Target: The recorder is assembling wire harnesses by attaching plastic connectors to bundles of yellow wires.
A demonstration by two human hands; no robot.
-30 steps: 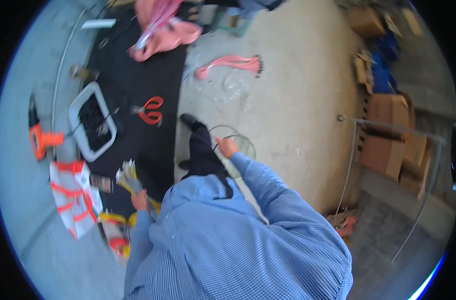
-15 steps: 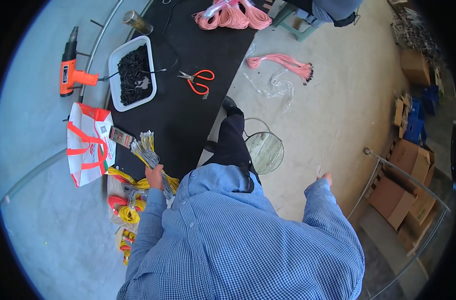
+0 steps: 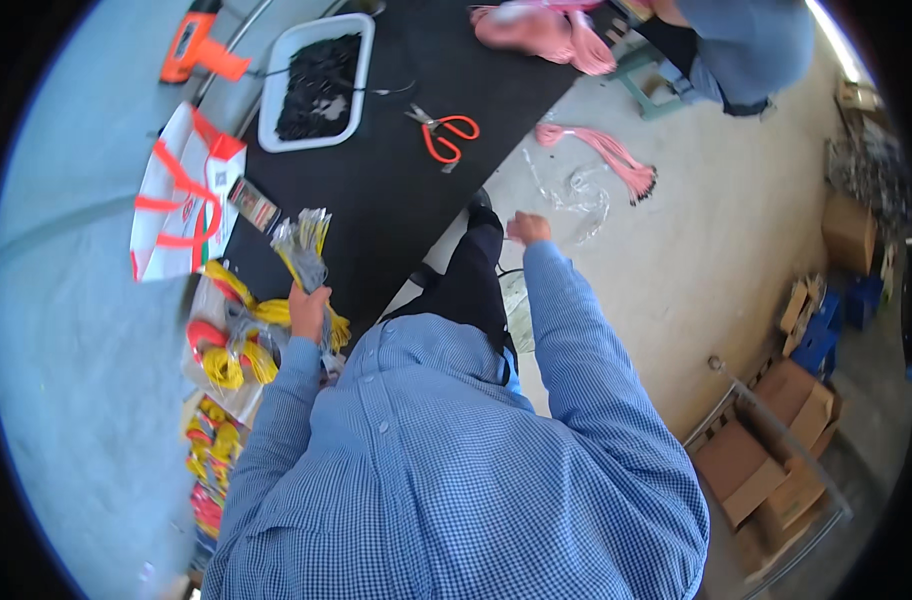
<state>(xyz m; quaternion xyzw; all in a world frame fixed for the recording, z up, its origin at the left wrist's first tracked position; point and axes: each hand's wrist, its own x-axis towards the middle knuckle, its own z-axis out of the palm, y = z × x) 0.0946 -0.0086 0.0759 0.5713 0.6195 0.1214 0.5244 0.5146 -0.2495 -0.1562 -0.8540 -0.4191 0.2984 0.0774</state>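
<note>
The right hand (image 3: 529, 228) has swung in near the bench's (image 3: 386, 215) right edge, grip unreadable, closer to the wire bundle (image 3: 304, 245), which the left hand (image 3: 310, 311) keeps clasped over the near edge.

Your right grip (image 3: 529, 228) has swung back inward and forward: half a second ago it was stretched out to your right, and a second ago it was beside the rim of the round stool (image 3: 517, 305). Your right sleeve (image 3: 576, 330) now covers much of that seat, behind the grip. Your view has turned too: more yellow-and-red bundles (image 3: 214, 440) show nearer you than your left grip (image 3: 309, 310), and far ahead of your right grip, more of the co-worker (image 3: 746, 50) appears.
</note>
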